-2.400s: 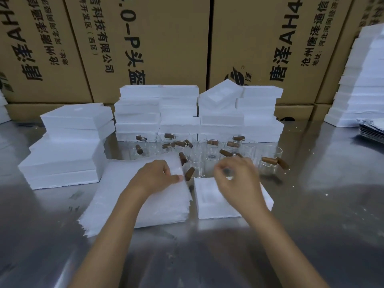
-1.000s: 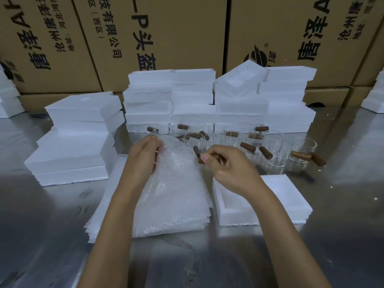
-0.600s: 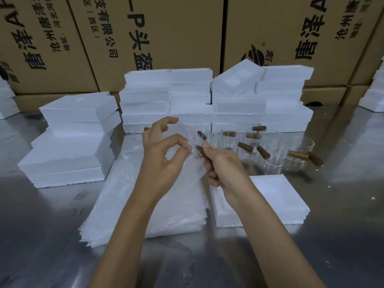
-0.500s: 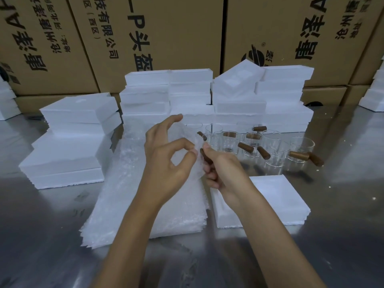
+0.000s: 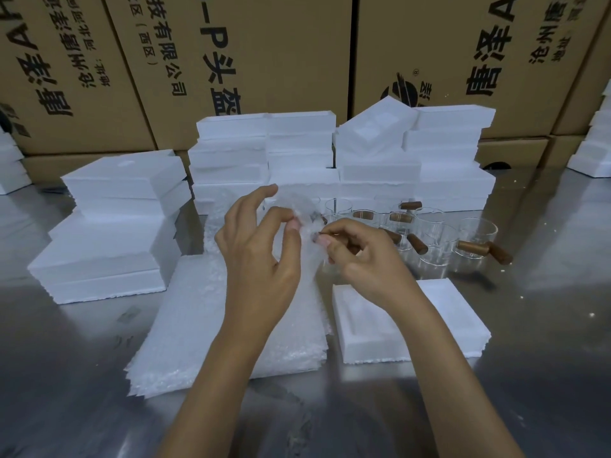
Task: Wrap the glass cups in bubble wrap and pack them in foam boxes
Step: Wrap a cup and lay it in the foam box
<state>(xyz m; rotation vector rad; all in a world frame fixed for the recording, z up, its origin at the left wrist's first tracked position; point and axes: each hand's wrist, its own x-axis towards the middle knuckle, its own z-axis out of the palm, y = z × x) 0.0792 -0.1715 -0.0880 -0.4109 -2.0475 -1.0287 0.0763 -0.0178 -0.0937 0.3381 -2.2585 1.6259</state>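
Behind everything, tall cardboard cartons point(image 5: 251, 61) with printed lettering. In front of them, stacked foam boxes point(image 5: 330, 153) along the back of the steel surface point(image 5: 545, 375), with a second stack of foam boxes point(image 5: 109, 233) at the left. Nearer, a thick pile of bubble wrap sheets point(image 5: 185, 325) lying flat, long axis running away from the viewer and slightly leftward. Beside it on the right, one open foam box point(image 5: 456, 319), cavity up and holding nothing, long axis likewise running front to back. Behind that box, a cluster of glass cups point(image 5: 439, 239) standing upright, bare, their brown wooden handles point(image 5: 472, 247) sticking out sideways in mixed directions, mostly rightward.

Raised over the far end of the pile, a single bubble wrap sheet point(image 5: 297, 209), held up between both hands. Left hand point(image 5: 261, 256): thumb and forefinger pinched together on the sheet's edge, other fingers point(image 5: 264, 193) spread loosely above. Right hand point(image 5: 363, 256): fingers curled, thumb and forefinger nipping the same sheet just beside the left pinch; something dark at the fingertips, too hidden to name.

Judged stage: very early. Likely separating or opening one sheet. No cup visibly wrapped, none in the open box. Left to do: wrapping, seating in the cavity, closing, then the rest of the cups.
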